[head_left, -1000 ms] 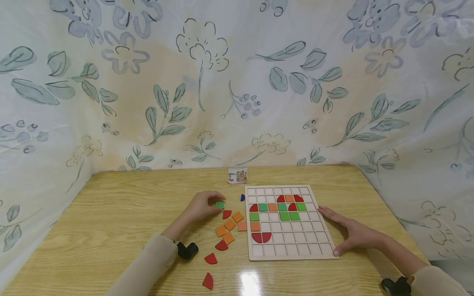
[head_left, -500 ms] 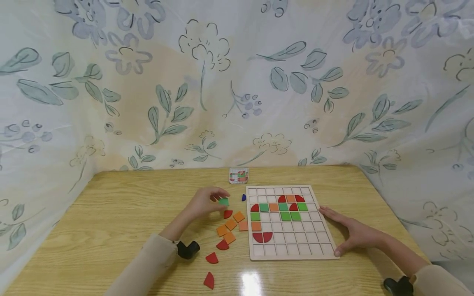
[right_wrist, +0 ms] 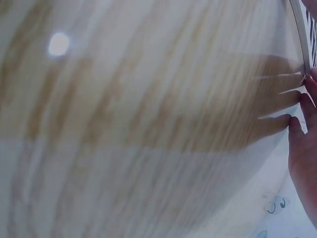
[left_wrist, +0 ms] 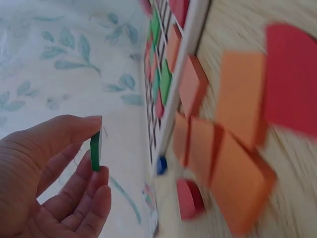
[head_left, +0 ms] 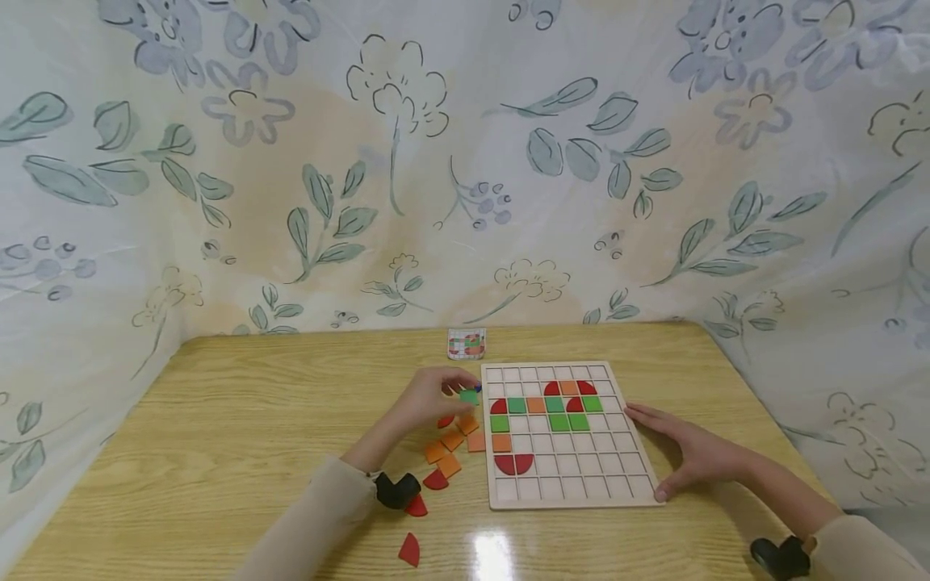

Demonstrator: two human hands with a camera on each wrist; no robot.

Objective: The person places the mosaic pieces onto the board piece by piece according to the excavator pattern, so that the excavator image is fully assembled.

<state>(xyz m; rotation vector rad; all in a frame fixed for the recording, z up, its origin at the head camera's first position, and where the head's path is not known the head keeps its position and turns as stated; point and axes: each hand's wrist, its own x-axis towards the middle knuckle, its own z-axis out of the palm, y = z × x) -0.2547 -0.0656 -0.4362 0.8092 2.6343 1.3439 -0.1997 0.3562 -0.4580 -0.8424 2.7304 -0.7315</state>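
My left hand (head_left: 433, 395) pinches a green square tile (left_wrist: 96, 151) between thumb and fingers, close to the left edge of a pale wooden grid board (head_left: 581, 484). Red quarter-circles, green squares and orange squares lie in some of the board's cells, such as a green tile (head_left: 578, 421) near the middle. My right hand (head_left: 701, 456) rests along the board's right edge, thumb at the near corner and fingers stretched up the side. A small blue piece (left_wrist: 161, 165) lies by the board's edge, partly hidden by the left fingers in the head view.
Several orange square tiles (head_left: 449, 465) lie left of the board with red quarter-circle pieces (head_left: 409, 549) around them. A small pattern card (head_left: 466, 344) sits at the back of the wooden table (head_left: 254, 420). A floral cloth (head_left: 436, 161) hangs behind.
My left hand has moved right toward the board with the green tile, now overlapping the blue piece in the head view. The right hand has stayed at the board's edge.
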